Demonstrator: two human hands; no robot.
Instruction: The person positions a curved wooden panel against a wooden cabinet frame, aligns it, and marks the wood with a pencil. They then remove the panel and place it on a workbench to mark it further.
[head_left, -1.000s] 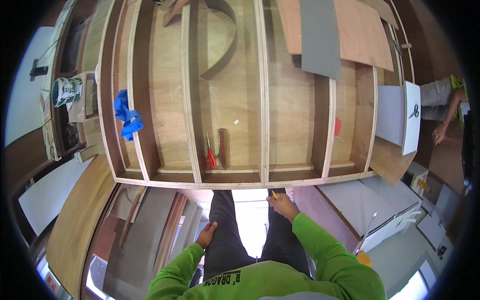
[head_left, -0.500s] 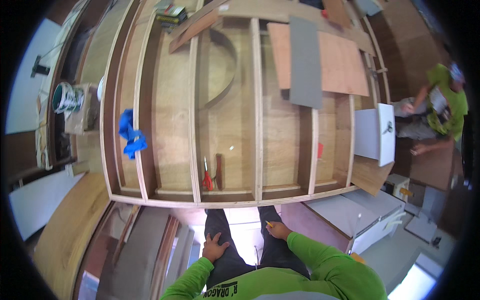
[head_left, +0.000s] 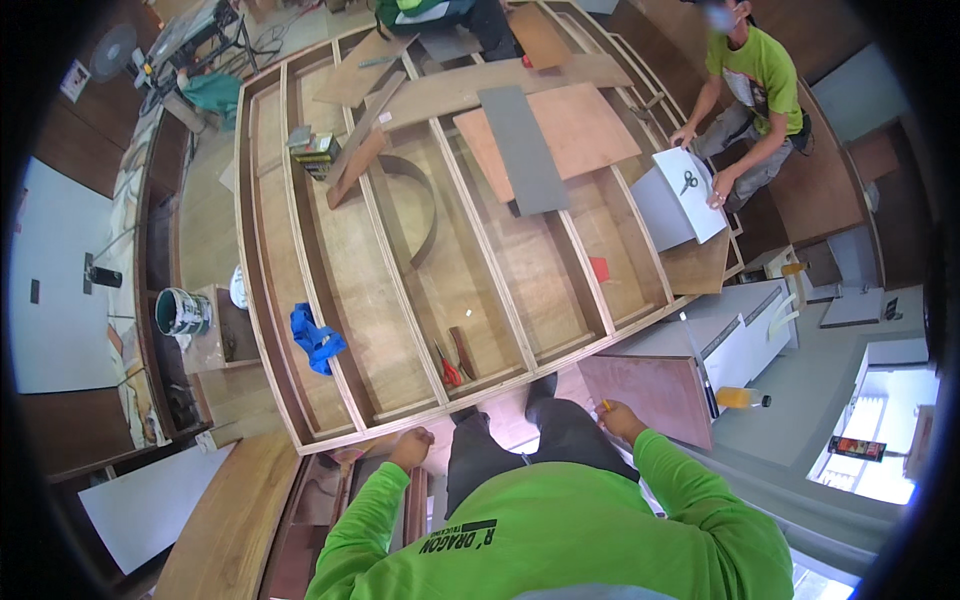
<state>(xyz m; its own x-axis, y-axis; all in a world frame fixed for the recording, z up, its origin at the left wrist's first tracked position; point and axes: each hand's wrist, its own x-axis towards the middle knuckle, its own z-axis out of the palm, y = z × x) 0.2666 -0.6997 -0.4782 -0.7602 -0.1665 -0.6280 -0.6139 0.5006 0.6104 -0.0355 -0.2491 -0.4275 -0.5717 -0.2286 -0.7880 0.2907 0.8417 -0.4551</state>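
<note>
A large wooden frame with long compartments lies in front of me, its near rail close to my legs. My left hand is closed, fingers curled, beside my left thigh near that rail; nothing shows in it. By my right thigh, my right hand pinches a slim yellow pencil, only its end visible. Inside one compartment lie red-handled scissors and a short brown strip. A blue cloth drapes over a slat to the left.
Grey and reddish panels rest across the frame, near a curved strip. At right, a co-worker holds a white panel with dark scissors on it. A cabinet stands right; a paint bucket left.
My left hand has left my thigh and moved out to its side, curling closed. The view has turned and shifted. The co-worker at right now leans over the white panel with both hands.
</note>
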